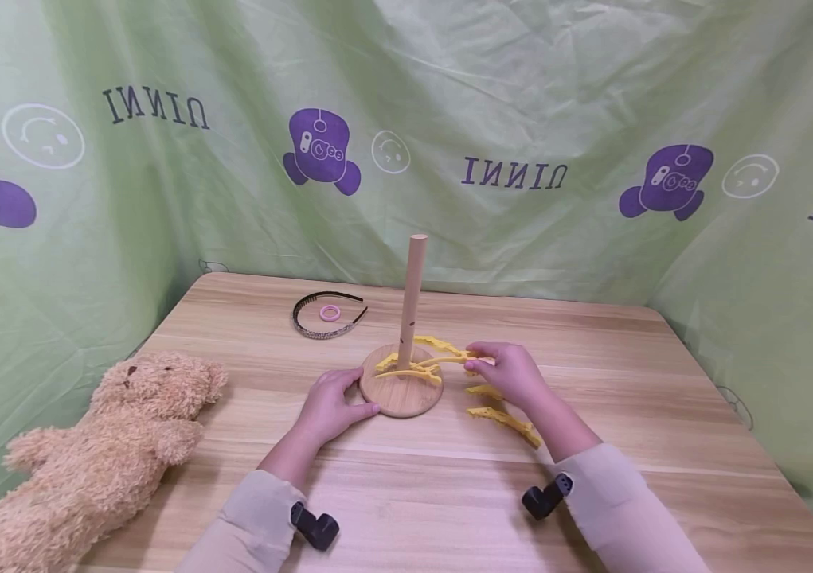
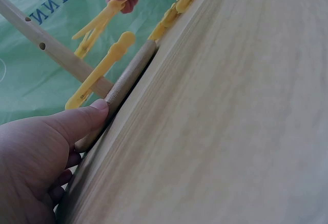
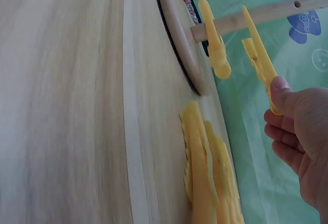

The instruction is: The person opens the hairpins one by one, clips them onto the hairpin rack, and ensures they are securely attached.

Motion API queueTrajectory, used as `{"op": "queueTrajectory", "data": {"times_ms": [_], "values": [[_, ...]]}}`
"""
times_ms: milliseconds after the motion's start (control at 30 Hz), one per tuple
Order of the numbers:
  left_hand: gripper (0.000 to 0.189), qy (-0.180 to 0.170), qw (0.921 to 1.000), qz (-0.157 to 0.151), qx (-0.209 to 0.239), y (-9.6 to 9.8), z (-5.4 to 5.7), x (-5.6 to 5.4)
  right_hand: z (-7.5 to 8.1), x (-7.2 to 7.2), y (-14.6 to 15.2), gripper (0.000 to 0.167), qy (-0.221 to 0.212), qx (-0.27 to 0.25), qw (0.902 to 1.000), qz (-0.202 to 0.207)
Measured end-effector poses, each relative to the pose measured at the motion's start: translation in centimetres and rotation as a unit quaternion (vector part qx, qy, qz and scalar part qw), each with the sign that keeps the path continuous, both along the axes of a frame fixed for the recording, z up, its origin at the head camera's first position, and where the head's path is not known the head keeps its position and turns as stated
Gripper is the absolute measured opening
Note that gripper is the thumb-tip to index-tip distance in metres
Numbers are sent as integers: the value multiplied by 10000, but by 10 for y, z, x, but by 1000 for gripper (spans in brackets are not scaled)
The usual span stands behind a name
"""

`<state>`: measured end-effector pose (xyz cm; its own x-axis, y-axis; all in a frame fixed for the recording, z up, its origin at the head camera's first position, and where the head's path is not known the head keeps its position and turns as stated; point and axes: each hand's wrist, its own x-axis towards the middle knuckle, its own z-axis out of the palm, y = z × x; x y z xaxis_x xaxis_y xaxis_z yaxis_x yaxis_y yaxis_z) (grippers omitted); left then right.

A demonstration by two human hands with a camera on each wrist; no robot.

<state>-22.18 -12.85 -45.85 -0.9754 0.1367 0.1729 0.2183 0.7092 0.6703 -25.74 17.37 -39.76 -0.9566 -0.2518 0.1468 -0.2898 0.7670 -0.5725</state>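
A wooden stand has a round base (image 1: 402, 402) and an upright post (image 1: 412, 294) with small holes. My left hand (image 1: 330, 407) grips the left edge of that base, its thumb (image 2: 84, 121) on the rim. Between thumb and fingers, my right hand (image 1: 513, 374) pinches a yellow alligator hair clip (image 3: 259, 55), which is spread and points towards the post from the right. Low on the post sits another yellow hair clip (image 2: 105, 67), lying crosswise just above the base. Several more yellow hair clips (image 1: 502, 422) lie on the table beneath and beside the right hand.
A dark headband (image 1: 316, 334) lies behind the stand to the left, with a pink ring-shaped band (image 1: 330, 313) inside its curve. At the left table edge lies a plush bear (image 1: 112, 454). A green printed curtain (image 1: 521, 95) hangs around the wooden table (image 1: 413, 501).
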Motion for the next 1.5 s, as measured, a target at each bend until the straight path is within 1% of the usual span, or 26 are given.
{"op": "queueTrajectory", "data": {"times_ms": [333, 533, 633, 867, 1100, 1367, 1500], "values": [[72, 73, 10000, -12, -6, 0, -1, -2, -8, -9, -35, 33, 55, -93, 9996, 267], [72, 69, 10000, -29, 3, 0, 0, -2, -9, -13, -45, 34, -83, -50, 9995, 290], [73, 75, 10000, -18, 35, 0, 0, -2, -9, -14, -47, 35, -105, -27, 9994, 315], [72, 61, 10000, -3, 39, 0, 0, -2, -9, -12, -49, 34, -57, 74, 9985, 537], [72, 54, 10000, -5, 37, 0, 1, -1, -10, -8, -47, 37, 26, 162, 9982, 575], [73, 35, 10000, -8, 41, 0, 0, -1, -11, -7, -44, 40, -109, 82, 9984, 556], [73, 6, 10000, -7, 50, 0, 0, -1, -12, -7, -41, 45, -218, -98, 9982, 555]]}}
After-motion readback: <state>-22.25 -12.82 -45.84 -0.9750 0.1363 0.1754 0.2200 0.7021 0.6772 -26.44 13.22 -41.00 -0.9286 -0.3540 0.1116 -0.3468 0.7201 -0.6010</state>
